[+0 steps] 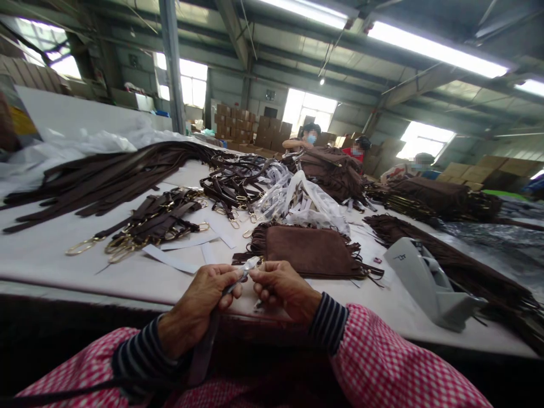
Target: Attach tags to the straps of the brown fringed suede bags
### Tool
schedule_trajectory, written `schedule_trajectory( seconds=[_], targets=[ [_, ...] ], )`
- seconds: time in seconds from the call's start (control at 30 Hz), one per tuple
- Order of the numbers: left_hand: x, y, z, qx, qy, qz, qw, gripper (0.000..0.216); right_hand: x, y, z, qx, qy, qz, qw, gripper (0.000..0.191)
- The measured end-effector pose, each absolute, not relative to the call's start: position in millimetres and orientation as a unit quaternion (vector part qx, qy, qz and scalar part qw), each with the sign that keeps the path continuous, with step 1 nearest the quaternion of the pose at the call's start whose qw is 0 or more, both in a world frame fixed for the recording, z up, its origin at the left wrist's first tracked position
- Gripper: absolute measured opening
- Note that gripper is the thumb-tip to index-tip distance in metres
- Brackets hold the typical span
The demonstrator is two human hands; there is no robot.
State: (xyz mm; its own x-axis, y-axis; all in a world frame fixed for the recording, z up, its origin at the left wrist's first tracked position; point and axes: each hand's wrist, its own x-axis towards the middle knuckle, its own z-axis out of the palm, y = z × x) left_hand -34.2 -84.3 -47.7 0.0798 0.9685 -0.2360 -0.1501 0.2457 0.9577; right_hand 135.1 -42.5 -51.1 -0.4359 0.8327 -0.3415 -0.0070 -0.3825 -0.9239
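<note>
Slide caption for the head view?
Left hand holding a dark strap, right hand at its pale end, near a brown fringed bag.

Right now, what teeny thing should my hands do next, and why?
Maybe have your right hand gently pinch the whitish piece: its grip is right beside that piece, while your left hand holds the dark strap just below it.
</note>
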Motion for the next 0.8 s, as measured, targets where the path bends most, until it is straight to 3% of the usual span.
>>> schedule_trajectory(
  seconds=[0.17, 0.47, 0.63, 0.8],
  targets=[
    [-29, -85, -44, 0.329, 0.46, 0.465, 0.681, 0.024, 134, -43, -47, -0.427, -0.471, 0.717, 0.284, 0.02],
    [-28, -82, -49, 0.24, 0.448, 0.455, 0.731, 0.013, 118, -48, -50, -0.443, -0.443, 0.692, 0.359, 0.016],
    [-27, -84, -47, 0.279, 0.438, 0.455, 0.723, 0.017, 118, -41, -50, -0.43, -0.482, 0.696, 0.312, 0.005],
    [-22, -85, -46, 0.37, 0.431, 0.463, 0.68, 0.031, 116, -33, -50, -0.391, -0.536, 0.702, 0.259, 0.019]
  ],
)
